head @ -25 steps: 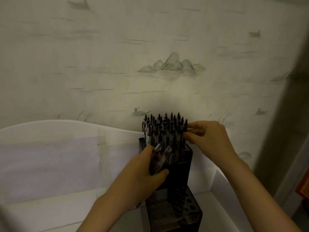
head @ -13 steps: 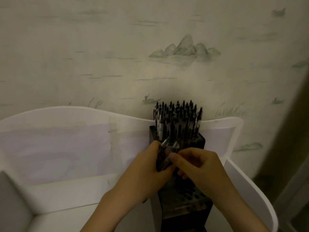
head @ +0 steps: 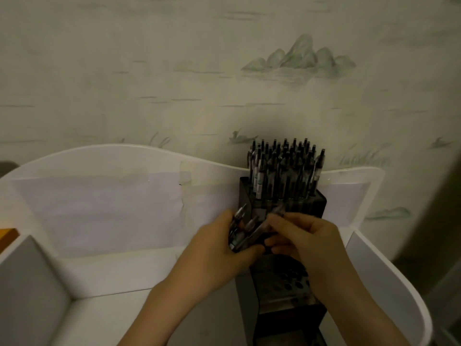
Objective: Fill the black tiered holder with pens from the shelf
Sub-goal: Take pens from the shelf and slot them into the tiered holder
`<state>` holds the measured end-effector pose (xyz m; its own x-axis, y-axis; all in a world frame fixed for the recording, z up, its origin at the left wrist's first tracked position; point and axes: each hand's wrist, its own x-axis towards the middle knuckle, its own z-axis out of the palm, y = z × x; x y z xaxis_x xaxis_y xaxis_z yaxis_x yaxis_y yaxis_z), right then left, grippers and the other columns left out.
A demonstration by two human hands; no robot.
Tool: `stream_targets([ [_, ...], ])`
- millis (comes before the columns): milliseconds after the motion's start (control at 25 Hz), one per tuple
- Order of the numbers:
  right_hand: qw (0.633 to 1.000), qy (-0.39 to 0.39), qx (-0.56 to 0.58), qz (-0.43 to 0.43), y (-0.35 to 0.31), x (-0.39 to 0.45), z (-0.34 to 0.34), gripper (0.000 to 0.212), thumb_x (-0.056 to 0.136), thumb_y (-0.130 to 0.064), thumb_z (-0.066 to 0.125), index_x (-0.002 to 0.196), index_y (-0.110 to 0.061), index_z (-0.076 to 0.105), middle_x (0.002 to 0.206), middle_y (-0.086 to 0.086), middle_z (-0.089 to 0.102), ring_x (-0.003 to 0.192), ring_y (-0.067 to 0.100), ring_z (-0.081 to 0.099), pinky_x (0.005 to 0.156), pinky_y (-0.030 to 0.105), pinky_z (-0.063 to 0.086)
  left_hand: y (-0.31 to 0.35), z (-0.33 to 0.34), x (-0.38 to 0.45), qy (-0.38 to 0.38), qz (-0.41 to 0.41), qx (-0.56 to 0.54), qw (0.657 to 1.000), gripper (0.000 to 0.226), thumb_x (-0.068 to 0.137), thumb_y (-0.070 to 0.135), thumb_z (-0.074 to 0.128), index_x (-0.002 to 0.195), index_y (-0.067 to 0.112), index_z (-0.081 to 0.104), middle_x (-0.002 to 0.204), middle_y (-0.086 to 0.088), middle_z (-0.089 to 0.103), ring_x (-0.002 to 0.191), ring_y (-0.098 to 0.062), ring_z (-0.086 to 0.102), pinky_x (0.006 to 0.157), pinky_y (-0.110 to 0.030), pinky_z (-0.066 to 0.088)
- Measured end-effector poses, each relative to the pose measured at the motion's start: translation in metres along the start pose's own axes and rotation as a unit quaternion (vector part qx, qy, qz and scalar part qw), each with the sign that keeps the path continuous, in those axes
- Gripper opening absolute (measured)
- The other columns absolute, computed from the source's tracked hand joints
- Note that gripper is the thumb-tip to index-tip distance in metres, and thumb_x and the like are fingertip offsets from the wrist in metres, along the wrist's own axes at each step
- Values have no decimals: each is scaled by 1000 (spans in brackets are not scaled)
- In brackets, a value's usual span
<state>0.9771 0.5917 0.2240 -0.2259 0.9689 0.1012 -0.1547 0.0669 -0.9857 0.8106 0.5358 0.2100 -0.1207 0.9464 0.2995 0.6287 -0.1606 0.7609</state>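
Observation:
The black tiered holder stands on the white shelf at the right. Its top tier is packed with several upright pens. The lower tier shows open holes, partly hidden by my hands. My left hand grips a bundle of pens just in front of the holder's top tier. My right hand meets it from the right, its fingertips pinching one pen of that bundle.
The white shelf has a wavy back panel and a curved right side wall. A divider stands at the left. An orange object shows at the far left edge. Patterned wallpaper lies behind.
My right hand came down from the top-tier pens to the bundle in my left hand. The view shifted, so the holder sits lower and further right.

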Motion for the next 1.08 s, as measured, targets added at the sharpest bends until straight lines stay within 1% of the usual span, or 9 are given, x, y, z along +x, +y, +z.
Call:
stream_targets([
  [80,997,63,17,-33,-5,7,-8,6,83,-13,73,79,-12,78,76,8,75,62,22,71,55,22,56,-6,-6,-3,-2,-4,20,1000,30,77,45,75,82,42,46,78,39,57,68,16,56,51,-3,37],
  [120,994,84,0,-70,-6,10,-12,6,83,-13,73,80,-15,77,75,5,76,64,21,72,57,21,57,-10,-7,-4,1,-8,23,1000,29,79,44,74,81,42,46,75,36,58,67,17,54,52,-3,36],
  [240,967,79,-143,-197,0,4,-16,11,84,-21,74,84,-32,75,78,-12,75,71,8,72,66,16,56,-19,-8,-5,12,-21,35,999,25,83,37,71,80,39,47,69,21,57,67,16,54,54,-4,37],
  [320,941,74,-233,-233,10,-3,-12,11,83,-27,73,89,-37,72,81,-22,73,75,-2,69,70,9,52,-23,-7,-4,7,-29,55,998,21,85,38,68,83,33,49,73,15,57,67,11,55,53,-8,36],
  [440,929,77,-271,-239,24,-3,-9,14,83,-28,73,96,-30,73,80,-25,70,77,-6,66,71,4,49,-29,-6,-5,7,-39,78,996,21,86,40,66,83,30,48,74,13,58,64,6,53,52,-10,35],
  [640,915,63,-308,-254,39,2,-5,13,84,-22,73,97,-25,72,81,-23,67,83,-7,64,71,0,46,-34,-7,-8,-1,-45,67,997,20,85,39,67,83,30,49,74,14,57,67,11,54,52,-7,36],
  [800,907,61,-322,-266,47,5,-3,12,81,-18,76,93,-18,75,77,-17,68,83,-5,65,70,-1,44,-36,-8,-8,0,-37,69,997,17,85,35,67,85,29,51,73,14,57,67,11,54,53,-8,37],
  [960,911,55,-318,-257,49,9,-2,17,78,-19,79,94,-20,72,76,-24,64,79,-8,64,68,-1,44,-36,-6,-7,-3,-34,66,997,17,86,34,66,83,28,50,72,12,57,67,8,55,53,-9,38],
  [1080,908,49,-356,-215,62,9,1,16,77,-20,81,90,-15,72,72,-22,61,68,-8,62,66,-2,44,-36,-6,-6,-6,-34,64,997,17,86,35,66,83,29,50,72,11,58,66,8,55,53,-9,38],
])
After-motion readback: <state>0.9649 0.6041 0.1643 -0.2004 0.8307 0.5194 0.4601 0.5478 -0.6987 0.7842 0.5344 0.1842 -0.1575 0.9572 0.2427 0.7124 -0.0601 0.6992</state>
